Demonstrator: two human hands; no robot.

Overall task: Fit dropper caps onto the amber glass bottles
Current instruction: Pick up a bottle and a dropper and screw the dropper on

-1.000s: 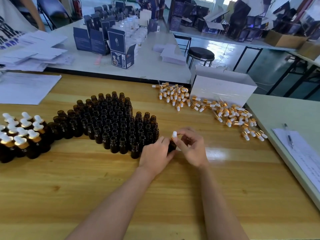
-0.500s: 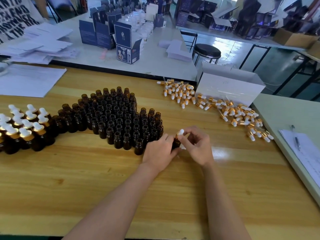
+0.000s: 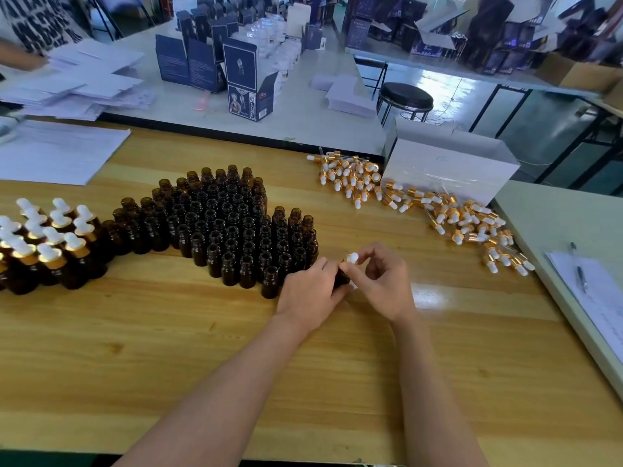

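My left hand (image 3: 312, 291) grips a small amber bottle (image 3: 341, 277) standing on the wooden table (image 3: 168, 348); most of the bottle is hidden by my fingers. My right hand (image 3: 382, 281) pinches the white-bulbed dropper cap (image 3: 351, 258) on top of that bottle. A dense cluster of uncapped amber bottles (image 3: 232, 227) stands just left of my hands. Several capped bottles (image 3: 43, 244) with white bulbs and gold collars stand at the far left. A loose pile of dropper caps (image 3: 435, 207) lies at the back right.
An open white box (image 3: 448, 170) stands behind the cap pile. White paper sheets (image 3: 57, 153) lie at the back left. A clipboard with a pen (image 3: 586, 281) rests on the grey table to the right. Blue cartons (image 3: 215, 62) stand on the far table, near a black stool (image 3: 404, 99).
Both hands have stayed on the same bottle and cap. My right fingers have shifted a little around the cap. The view has tilted slightly, so the table contents sit lower in the frame.
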